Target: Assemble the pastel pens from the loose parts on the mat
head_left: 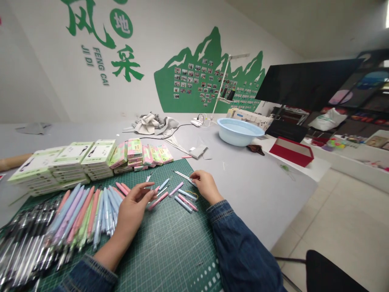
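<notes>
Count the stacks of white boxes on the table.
3: left stack, middle stack and right stack, side by side beyond the pens. More may be hidden behind.

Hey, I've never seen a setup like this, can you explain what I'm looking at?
There's no machine: these are a person's own bare hands, seen from one head-worn camera looking forward and down. On the table lies a green cutting mat with rows of pens, loose pastel pens and, along its far edge, stacked boxes. The right hand's fingertips meet thin white rods; the left hand hovers by loose pens, its grip unclear.
</notes>
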Demonstrator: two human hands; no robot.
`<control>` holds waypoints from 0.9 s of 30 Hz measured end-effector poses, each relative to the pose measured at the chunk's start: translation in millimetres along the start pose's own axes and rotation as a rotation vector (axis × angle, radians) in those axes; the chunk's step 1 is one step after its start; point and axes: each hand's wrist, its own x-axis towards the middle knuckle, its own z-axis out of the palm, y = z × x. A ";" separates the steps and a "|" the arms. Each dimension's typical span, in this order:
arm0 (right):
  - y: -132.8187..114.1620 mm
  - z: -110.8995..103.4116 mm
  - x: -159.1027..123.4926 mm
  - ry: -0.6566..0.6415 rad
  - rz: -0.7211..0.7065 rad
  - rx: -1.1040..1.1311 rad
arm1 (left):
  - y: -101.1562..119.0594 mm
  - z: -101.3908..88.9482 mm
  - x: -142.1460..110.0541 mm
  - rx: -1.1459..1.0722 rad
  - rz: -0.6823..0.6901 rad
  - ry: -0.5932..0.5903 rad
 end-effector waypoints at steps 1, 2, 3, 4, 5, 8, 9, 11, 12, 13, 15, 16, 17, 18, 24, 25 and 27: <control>1.9 -2.5 -4.1 -0.022 0.010 0.011 | 2.8 4.5 2.2 -0.017 0.007 0.001; 2.0 -3.0 -8.2 -0.051 0.005 0.012 | 5.8 9.2 4.6 -0.032 0.018 0.005; 0.7 -2.0 -12.1 -0.086 -0.012 0.003 | 8.8 13.8 7.0 -0.041 0.031 0.013; -1.8 0.0 -15.5 -0.116 -0.035 -0.016 | 11.5 18.2 9.6 -0.039 0.044 0.028; -5.0 2.7 -18.4 -0.139 -0.048 -0.046 | 13.5 22.1 12.2 -0.027 0.055 0.048; -14.6 10.4 -23.2 -0.206 -0.069 -0.135 | 14.7 31.0 19.6 -0.014 0.068 0.092; -16.9 12.1 -23.9 -0.220 -0.072 -0.161 | 13.5 33.3 21.8 -0.029 0.065 0.096; -19.6 13.9 -24.5 -0.229 -0.073 -0.200 | 10.0 37.2 25.4 -0.079 0.055 0.097; -20.2 14.2 -24.7 -0.223 -0.070 -0.210 | 8.2 38.8 26.7 -0.103 0.051 0.096; -20.5 14.1 -24.8 -0.211 -0.063 -0.208 | 6.7 40.1 27.7 -0.121 0.048 0.095; -21.5 13.1 -25.0 -0.181 -0.036 -0.143 | 5.0 41.7 29.1 -0.151 0.044 0.093; -22.6 12.6 -25.1 -0.167 -0.015 -0.072 | 4.8 42.0 29.7 -0.164 0.042 0.095; -24.3 12.1 -25.2 -0.157 0.009 0.022 | 4.9 42.0 30.3 -0.178 0.039 0.097; -26.6 11.8 -25.5 -0.152 0.030 0.133 | 5.2 41.8 31.0 -0.193 0.034 0.100; -47.0 17.2 -31.3 -0.196 0.020 0.659 | 12.8 41.5 33.5 -0.238 0.068 0.120; -49.6 18.7 -32.5 -0.212 0.020 0.709 | 14.6 41.6 32.9 -0.225 0.082 0.131; -53.3 21.0 -34.4 -0.255 0.055 0.820 | 18.0 41.8 31.1 -0.183 0.107 0.140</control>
